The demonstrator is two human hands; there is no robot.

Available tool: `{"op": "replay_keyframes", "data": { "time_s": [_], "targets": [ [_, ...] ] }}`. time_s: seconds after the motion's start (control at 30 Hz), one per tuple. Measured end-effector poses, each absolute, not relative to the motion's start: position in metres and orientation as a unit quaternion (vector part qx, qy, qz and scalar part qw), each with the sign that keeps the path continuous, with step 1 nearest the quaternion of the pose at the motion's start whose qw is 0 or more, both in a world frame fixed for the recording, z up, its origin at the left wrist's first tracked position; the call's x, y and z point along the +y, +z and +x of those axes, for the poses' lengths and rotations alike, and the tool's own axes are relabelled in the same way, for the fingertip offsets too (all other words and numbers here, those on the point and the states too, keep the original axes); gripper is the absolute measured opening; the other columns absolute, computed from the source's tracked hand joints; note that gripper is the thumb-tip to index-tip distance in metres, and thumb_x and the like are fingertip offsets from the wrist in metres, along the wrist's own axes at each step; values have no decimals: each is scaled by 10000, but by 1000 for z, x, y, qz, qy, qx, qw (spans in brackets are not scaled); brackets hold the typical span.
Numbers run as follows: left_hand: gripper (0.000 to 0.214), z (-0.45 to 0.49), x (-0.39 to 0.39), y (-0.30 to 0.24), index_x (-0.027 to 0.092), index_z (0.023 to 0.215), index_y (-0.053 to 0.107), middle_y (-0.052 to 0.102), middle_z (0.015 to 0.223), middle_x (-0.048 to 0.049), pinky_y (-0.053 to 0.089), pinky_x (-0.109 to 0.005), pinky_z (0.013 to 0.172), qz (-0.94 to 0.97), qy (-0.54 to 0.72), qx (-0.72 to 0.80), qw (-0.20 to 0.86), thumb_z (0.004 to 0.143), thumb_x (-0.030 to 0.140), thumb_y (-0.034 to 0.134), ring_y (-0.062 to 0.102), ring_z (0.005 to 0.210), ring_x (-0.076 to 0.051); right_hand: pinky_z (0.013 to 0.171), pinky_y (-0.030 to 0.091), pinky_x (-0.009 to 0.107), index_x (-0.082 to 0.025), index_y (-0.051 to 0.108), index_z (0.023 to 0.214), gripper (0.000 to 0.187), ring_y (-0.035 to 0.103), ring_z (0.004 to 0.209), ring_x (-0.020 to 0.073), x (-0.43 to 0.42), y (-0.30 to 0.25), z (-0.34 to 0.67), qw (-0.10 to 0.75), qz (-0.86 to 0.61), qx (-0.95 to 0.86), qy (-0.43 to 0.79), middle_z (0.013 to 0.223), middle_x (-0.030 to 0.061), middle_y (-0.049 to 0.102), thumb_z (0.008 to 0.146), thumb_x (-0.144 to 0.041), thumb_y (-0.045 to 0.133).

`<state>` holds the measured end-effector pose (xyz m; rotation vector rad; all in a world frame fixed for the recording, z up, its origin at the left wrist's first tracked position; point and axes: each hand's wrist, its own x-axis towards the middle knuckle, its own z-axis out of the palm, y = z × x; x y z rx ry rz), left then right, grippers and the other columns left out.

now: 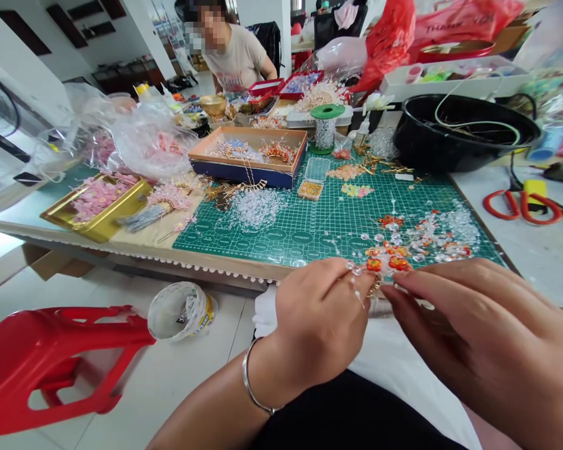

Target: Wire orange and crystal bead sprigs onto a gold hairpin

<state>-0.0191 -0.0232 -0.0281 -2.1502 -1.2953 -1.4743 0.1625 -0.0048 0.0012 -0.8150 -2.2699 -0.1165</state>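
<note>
My left hand [321, 322], with a silver bangle at its wrist, is closed around the base of a beaded flower ornament [374, 265]. Orange-red petals, clear beads and gold wire make up the ornament, which sits over the table's front edge. From the other side my right hand [478, 331] pinches at its lower right with thumb and forefinger; what lies exactly between those fingertips is hidden. Just behind, more orange flowers and clear bead sprays [431, 240] rest on the green cutting mat [309, 234].
A clear bead heap [258, 208], an open bead case [310, 190] and an ornament box [248, 172] are on the mat. Red-handled scissors [502, 205] and a black basin [450, 150] lie right. A red stool [51, 350] and bucket [181, 312] stand left. A person [239, 56] sits opposite.
</note>
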Motion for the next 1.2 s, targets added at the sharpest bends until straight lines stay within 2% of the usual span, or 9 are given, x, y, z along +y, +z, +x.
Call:
{"op": "replay_keyframes", "data": {
  "time_s": [0.1,0.27,0.53,0.63,0.7,0.77,0.87,1.03,1.2],
  "targets": [
    [134,-20,-25,-27,158,991,682,723,838,-50,559,-275,660,-731,-517,-441,61,925,83,593,672,749,-159,765,497,382,-301,591,1161,251,651,834,224,-5,3,166,363,-338,-868,7,995,43,679,945,-181,633],
    [130,-21,-27,-21,187,946,679,742,805,-17,554,-287,680,-715,-521,-465,-19,912,73,628,656,755,-154,727,506,416,-334,560,1109,184,657,822,251,-4,7,168,358,-382,-852,21,951,37,676,965,-224,591],
    [139,-17,-29,-19,194,955,686,774,849,-22,575,-301,733,-723,-517,-459,-21,918,70,634,682,791,-157,825,504,471,-310,525,1109,180,646,857,285,-10,11,171,337,-406,-849,-5,929,66,665,964,-245,609],
    [115,-17,-28,-19,181,961,685,766,835,-26,570,-297,711,-723,-507,-469,15,926,90,624,675,783,-163,754,540,423,-296,571,1129,222,694,800,259,-23,7,172,361,-367,-857,27,938,55,721,925,-249,646],
    [111,-17,-28,-19,174,974,684,763,842,-32,572,-293,706,-727,-496,-473,34,941,102,607,680,789,-164,672,544,394,-274,605,1095,167,723,740,247,-31,4,169,350,-355,-866,27,906,47,757,933,-275,646],
    [113,-16,-28,-19,178,979,683,756,841,-33,571,-282,694,-731,-489,-473,44,949,108,600,684,782,-159,567,520,387,-258,631,1053,124,734,666,257,-34,2,163,325,-383,-864,32,855,48,776,972,-347,604],
    [125,-15,-28,-19,171,972,681,747,828,-38,562,-274,659,-735,-489,-467,52,934,86,598,684,750,-154,473,492,369,-252,657,1029,192,747,628,270,-31,1,155,312,-421,-849,77,851,54,795,1006,-389,524],
    [151,-14,-29,-20,159,968,689,757,839,-55,578,-286,665,-733,-491,-468,50,923,59,585,702,757,-164,504,549,318,-240,634,1039,182,767,649,226,-22,-1,152,319,-398,-853,107,881,40,806,1004,-227,455],
    [138,-16,-27,-21,196,1000,695,776,862,-22,576,-297,723,-723,-510,-464,-38,937,98,622,688,797,-160,623,594,224,-273,597,1088,195,774,736,150,-22,0,155,341,-381,-840,180,908,-5,793,1004,-167,458]
  ]
}}
